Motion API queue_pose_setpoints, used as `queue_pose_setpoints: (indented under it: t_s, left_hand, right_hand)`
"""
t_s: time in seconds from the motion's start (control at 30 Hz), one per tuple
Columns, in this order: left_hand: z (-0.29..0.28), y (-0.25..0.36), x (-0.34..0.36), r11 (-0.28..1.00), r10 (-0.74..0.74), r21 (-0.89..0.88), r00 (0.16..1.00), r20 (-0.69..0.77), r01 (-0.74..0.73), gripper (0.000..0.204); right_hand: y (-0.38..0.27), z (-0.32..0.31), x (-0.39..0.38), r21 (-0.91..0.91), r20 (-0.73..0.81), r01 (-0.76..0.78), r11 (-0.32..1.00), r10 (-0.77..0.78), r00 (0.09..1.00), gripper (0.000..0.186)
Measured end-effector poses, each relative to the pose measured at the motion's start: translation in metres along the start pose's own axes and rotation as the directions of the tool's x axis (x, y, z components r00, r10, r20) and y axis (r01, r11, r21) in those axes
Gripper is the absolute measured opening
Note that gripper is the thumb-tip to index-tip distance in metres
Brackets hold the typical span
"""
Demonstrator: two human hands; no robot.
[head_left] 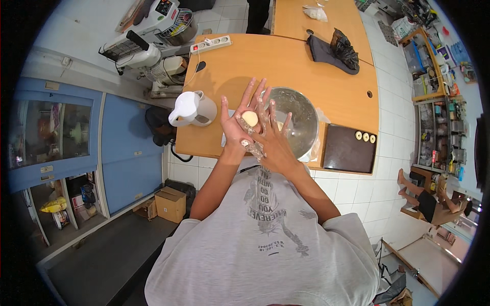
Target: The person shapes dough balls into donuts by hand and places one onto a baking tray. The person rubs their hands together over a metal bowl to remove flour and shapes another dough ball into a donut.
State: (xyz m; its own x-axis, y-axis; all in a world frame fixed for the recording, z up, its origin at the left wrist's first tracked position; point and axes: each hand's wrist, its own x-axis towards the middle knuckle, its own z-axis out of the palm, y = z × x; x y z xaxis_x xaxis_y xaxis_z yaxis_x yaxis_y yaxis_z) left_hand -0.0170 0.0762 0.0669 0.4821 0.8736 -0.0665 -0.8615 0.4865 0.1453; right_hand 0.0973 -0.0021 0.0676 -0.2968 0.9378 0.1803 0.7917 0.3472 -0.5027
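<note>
A smooth pale dough ball (249, 119) rests on the upturned palm of my left hand (234, 125), whose fingers are stretched out and apart. Beside it, partly overlapping that palm, is my right hand (275, 145), back upward with its fingers spread. Sticky dough clings to its fingers and thumb, and nothing shows in its grip. Behind the hands stands a large steel mixing bowl (306, 109); a bit of pale dough shows in it, mostly hidden by my right hand. To the right, a dark baking tray (347, 150) bears three small dough rings (365, 137) near its far right corner.
A white plastic jug (206, 111) stands left of the bowl on the wooden table (245, 56). Farther back lie a power strip (211, 44) and a black plastic bag (344, 48) on dark cloth. Mixers (171, 69) stand at far left. Another person (434, 204) sits at far right.
</note>
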Motion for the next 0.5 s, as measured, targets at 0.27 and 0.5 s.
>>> queue_pose_setpoints:
  t_s: [0.27, 0.5]
  left_hand:
    - [0.004, 0.006, -0.006, 1.0, 0.007, -0.008, 1.0, 0.015, -0.007, 0.091]
    - [-0.007, 0.007, -0.006, 0.996, -0.031, 0.079, 0.999, 0.04, 0.028, 0.092]
  right_hand:
    - [0.01, -0.003, -0.002, -0.044, 0.004, -0.034, 0.998, 0.035, 0.999, 0.053]
    - [0.009, -0.008, -0.001, -0.075, -0.015, -0.077, 0.994, 0.077, 0.997, 0.055]
